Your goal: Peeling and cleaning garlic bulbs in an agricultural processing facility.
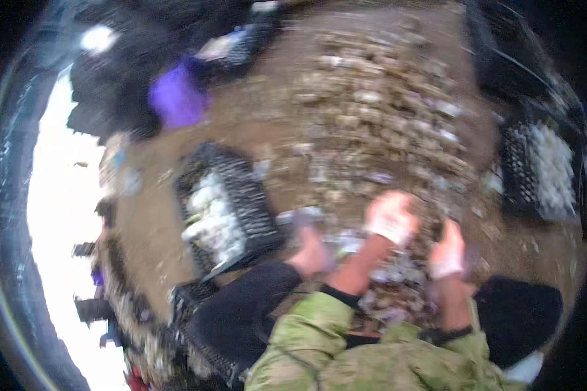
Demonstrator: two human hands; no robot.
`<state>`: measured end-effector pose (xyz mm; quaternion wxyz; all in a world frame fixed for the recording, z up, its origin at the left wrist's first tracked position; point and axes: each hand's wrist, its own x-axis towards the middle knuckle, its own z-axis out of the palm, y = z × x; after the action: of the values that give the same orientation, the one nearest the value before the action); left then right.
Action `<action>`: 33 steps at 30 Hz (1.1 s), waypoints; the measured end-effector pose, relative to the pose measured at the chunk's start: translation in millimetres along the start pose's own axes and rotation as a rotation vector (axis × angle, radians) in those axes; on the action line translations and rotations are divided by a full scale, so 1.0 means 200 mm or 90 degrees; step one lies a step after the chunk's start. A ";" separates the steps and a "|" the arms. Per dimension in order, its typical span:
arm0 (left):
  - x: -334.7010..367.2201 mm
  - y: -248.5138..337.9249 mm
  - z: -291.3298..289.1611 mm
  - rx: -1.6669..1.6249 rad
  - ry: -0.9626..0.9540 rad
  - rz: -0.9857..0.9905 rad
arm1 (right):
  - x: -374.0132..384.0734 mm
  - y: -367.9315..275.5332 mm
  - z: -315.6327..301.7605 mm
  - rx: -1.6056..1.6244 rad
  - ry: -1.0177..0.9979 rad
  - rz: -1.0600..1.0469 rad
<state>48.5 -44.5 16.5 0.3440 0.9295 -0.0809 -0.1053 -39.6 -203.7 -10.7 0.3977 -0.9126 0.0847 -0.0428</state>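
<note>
Motion blur softens the whole picture. My left hand [392,217] reaches over the near end of a long heap of pale brown and whitish lumps [372,111], perhaps garlic bulbs; the blur hides their kind. To its right and a little nearer, my right hand [448,249] hangs above the same litter, the two hands apart. Both look pinkish with whitish wrists, perhaps gloved. Their fingers are smeared, so any grip or small thing in them cannot be made out. Between my forearms lie whitish and purplish scraps [398,287].
A black crate [244,195] of white lumps stands left of my leg; another crate [518,159] with similar white lumps is at far right. My foot [310,252] rests beside the heap. A purple bag or cloth [179,94] lies at upper left. Brown ground [147,228] shows around.
</note>
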 end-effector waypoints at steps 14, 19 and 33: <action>-0.91 0.16 -0.42 -0.170 0.217 -0.117 | 0.15 -0.08 0.30 0.835 -0.629 0.066; -0.96 0.17 -0.42 -0.110 0.315 -0.057 | 0.24 -0.06 0.38 0.952 -0.811 0.171; -1.04 0.22 -0.47 -0.220 0.259 0.000 | -0.27 -0.62 -0.12 0.643 -0.412 0.096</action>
<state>-132.5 27.6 145.1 0.5067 0.8591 0.0092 0.0715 -81.4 -128.4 96.4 0.7892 -0.5693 -0.0069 0.2302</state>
